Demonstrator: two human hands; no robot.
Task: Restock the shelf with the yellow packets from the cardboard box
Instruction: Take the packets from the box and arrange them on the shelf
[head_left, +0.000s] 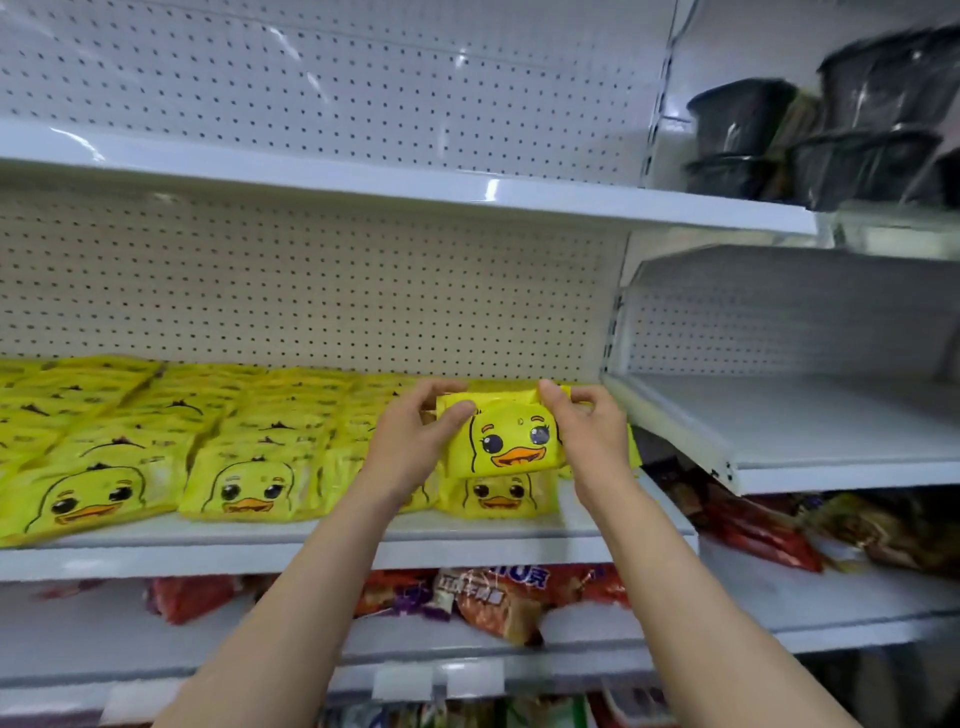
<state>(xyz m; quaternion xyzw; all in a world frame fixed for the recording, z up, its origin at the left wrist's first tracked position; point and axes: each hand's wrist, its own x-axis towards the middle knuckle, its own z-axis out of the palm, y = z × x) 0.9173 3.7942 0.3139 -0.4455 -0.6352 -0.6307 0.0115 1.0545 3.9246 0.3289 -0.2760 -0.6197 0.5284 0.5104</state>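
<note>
A yellow packet (506, 439) with a cartoon duck face is held between both hands at the right end of the white shelf (467, 538). My left hand (410, 441) grips its left edge and my right hand (587, 431) grips its right edge. It sits on top of another yellow packet (496, 496) lying on the shelf. Several rows of the same yellow packets (156, 447) fill the shelf to the left. The cardboard box is out of view.
The upper shelf (363, 182) overhangs the packets. Black lidded containers (831, 135) stand at the top right. A bare white shelf (805, 431) sits to the right. Red and orange snack bags (493, 597) lie on the shelf below.
</note>
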